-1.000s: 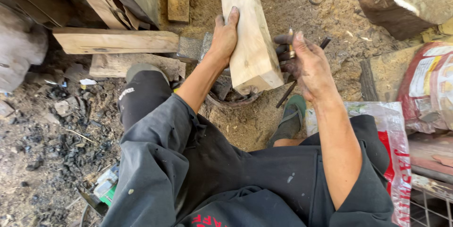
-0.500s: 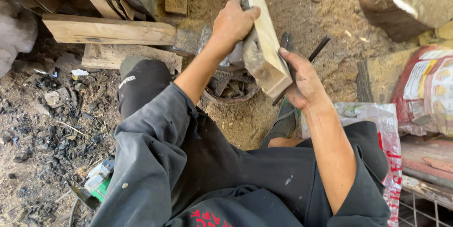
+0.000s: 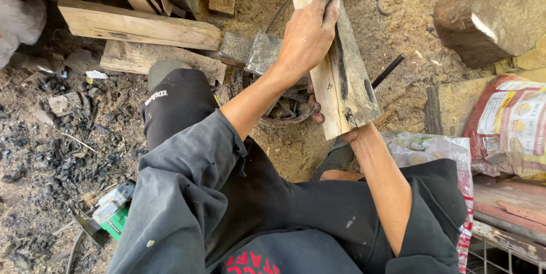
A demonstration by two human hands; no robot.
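Observation:
A pale wooden block [image 3: 350, 89] with a dark burnt streak along its side is held up over a sawdust-covered ground. My left hand [image 3: 307, 38] grips its upper part, fingers wrapped over the far edge. My right hand [image 3: 315, 112] is mostly hidden under the block's lower end, only fingertips showing, and it supports the block from beneath. Below the block lies a dark round metal dish [image 3: 281, 112] and a grey stone-like block [image 3: 259, 52]. A thin black rod [image 3: 389, 70] pokes out to the right of the block.
Wooden planks [image 3: 136, 26] lie at the upper left, a big log [image 3: 489, 15] at the upper right. Printed sacks [image 3: 509, 129] sit on the right. Charcoal bits [image 3: 57, 154] cover the ground on the left, beside a green power tool [image 3: 111, 214].
The block has been turned and tilted so its narrow burnt side faces up. My left hand slid along it; my right hand went under its lower end.

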